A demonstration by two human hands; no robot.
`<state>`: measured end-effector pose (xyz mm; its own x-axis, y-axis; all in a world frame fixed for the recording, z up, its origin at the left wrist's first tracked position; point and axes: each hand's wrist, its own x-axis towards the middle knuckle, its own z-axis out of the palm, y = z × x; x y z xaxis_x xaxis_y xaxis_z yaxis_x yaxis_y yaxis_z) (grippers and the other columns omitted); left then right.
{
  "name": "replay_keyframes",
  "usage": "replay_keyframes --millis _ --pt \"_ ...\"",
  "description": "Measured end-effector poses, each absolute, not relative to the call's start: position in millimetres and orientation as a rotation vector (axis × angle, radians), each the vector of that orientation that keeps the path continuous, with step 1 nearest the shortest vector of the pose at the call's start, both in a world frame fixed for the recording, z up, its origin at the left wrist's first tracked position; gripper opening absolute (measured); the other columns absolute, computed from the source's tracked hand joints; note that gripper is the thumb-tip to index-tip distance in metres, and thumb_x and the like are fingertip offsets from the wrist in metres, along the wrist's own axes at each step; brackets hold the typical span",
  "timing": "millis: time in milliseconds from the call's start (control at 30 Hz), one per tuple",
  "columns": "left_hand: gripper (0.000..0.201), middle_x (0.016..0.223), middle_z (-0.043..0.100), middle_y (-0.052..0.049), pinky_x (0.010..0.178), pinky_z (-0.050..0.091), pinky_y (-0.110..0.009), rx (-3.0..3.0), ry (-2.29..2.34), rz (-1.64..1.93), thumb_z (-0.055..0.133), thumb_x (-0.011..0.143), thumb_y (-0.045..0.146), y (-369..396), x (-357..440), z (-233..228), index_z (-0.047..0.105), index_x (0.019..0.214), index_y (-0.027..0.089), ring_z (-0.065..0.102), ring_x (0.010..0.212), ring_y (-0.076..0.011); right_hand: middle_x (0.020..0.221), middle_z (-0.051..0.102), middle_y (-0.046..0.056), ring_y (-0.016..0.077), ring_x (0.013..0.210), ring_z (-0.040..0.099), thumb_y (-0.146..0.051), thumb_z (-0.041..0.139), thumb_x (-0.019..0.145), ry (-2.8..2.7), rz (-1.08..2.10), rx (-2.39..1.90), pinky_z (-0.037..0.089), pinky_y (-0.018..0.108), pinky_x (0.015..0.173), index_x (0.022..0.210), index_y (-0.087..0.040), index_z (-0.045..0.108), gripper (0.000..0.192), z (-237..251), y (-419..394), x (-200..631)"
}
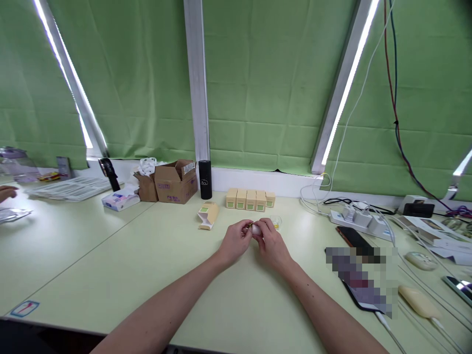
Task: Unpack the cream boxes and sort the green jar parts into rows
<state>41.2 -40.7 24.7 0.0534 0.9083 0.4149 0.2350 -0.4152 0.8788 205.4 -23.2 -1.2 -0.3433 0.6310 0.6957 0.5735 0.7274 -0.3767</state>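
My left hand [236, 240] and my right hand [273, 243] meet over the middle of the table. Their fingertips pinch a small whitish rounded object [255, 229] between them, with a dark and yellowish bit at its left side; its kind cannot be made out. Just beyond my right hand lies a small clear plastic piece [276, 222] with a yellow spot, partly hidden by the fingers. To the left of my hands, a small kraft-paper box [208, 215] lies on its side with its end flaps open. Several closed kraft boxes [246, 200] with green labels stand in a row behind.
A black cylinder [205, 180], an open cardboard box [175, 183] and a tissue pack [120, 199] stand at back left. On the right are phones [357, 241], a power strip [359, 225] and cables. Another person's hand [7, 192] shows at far left.
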Motion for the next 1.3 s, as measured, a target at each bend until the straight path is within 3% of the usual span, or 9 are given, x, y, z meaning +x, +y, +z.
replay_keyframes --millis 333,567,767,900,1000,1133,1300 --pt "0.024 0.102 0.078 -0.006 0.083 0.060 -0.032 1.763 1.241 1.320 0.056 0.090 0.023 -34.9 41.4 23.0 0.074 0.105 0.020 0.074 0.089 -0.0206 0.118 0.058 0.012 0.0241 0.094 0.067 -0.012 0.046 0.097 -2.059 0.070 -0.909 0.060 0.037 0.075 0.124 -0.021 0.054 0.029 -2.0 -20.1 202.4" --pt "0.022 0.111 0.075 -0.008 0.088 0.057 -0.037 1.853 1.170 1.314 0.063 0.090 0.030 -32.7 29.8 27.5 0.070 0.108 0.020 0.070 0.097 -0.0223 0.126 0.054 0.012 0.0232 0.096 0.067 -0.010 0.048 0.096 -2.013 0.137 -0.897 0.062 0.038 0.076 0.129 -0.025 0.055 0.037 -2.3 -22.2 208.9" --pt "0.045 0.131 0.067 -0.009 0.101 0.051 -0.042 1.899 1.128 1.247 0.071 0.083 0.022 -32.8 22.2 23.9 0.067 0.127 0.024 0.063 0.113 -0.0246 0.134 0.044 0.012 0.0219 0.104 0.066 -0.004 0.044 0.094 -1.998 0.241 -0.751 0.063 0.043 0.088 0.131 -0.028 0.060 0.047 -6.3 -20.9 212.9" --pt "0.047 0.127 0.066 -0.008 0.099 0.052 -0.041 1.887 1.120 1.263 0.070 0.082 0.016 -34.5 26.8 21.1 0.065 0.127 0.026 0.062 0.112 -0.0235 0.133 0.045 0.012 0.0234 0.117 0.063 -0.004 0.042 0.093 -1.926 0.314 -0.681 0.061 0.045 0.096 0.139 -0.031 0.056 0.056 -4.5 -21.6 210.6" --pt "0.041 0.122 0.067 -0.006 0.097 0.051 -0.040 1.922 1.170 1.336 0.072 0.081 0.014 -35.3 28.9 21.9 0.065 0.119 0.026 0.062 0.109 -0.0230 0.131 0.052 0.011 0.0235 0.117 0.063 -0.011 0.046 0.095 -1.749 0.404 -0.703 0.063 0.042 0.091 0.136 -0.028 0.055 0.046 -0.3 -23.6 209.2" --pt "0.035 0.116 0.065 -0.005 0.097 0.051 -0.041 2.050 1.236 1.405 0.073 0.082 0.015 -36.1 29.5 20.4 0.062 0.114 0.025 0.060 0.111 -0.0237 0.114 0.064 0.009 0.0225 0.100 0.068 -0.027 0.060 0.095 -1.617 0.518 -0.815 0.064 0.037 0.078 0.118 -0.023 0.062 0.024 3.7 -27.5 204.7" --pt "0.033 0.116 0.062 -0.005 0.098 0.051 -0.043 2.244 1.229 1.431 0.068 0.084 0.011 -37.5 32.2 16.6 0.059 0.112 0.025 0.057 0.114 -0.0247 0.104 0.068 0.007 0.0213 0.093 0.068 -0.034 0.069 0.089 -1.604 0.592 -0.890 0.061 0.033 0.070 0.108 -0.022 0.065 0.023 3.1 -31.2 195.6"
